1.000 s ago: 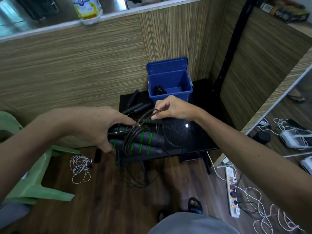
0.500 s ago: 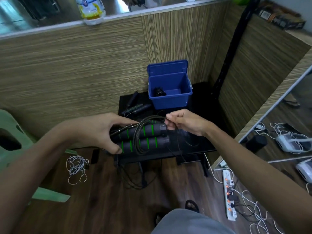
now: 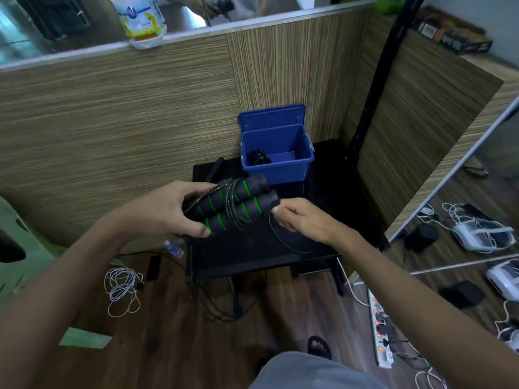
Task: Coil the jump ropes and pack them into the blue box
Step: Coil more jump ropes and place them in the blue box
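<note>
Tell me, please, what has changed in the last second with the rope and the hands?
The left hand tilted the handles up toward the blue box. The right hand moved from above the handles to below their ends, still pinching the cord. Left grip and box unchanged.

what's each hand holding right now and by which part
The left hand grips the pair of black foam jump-rope handles with green rings at their lower ends. The right hand pinches the thin black rope cord near the handles' upper ends.
</note>
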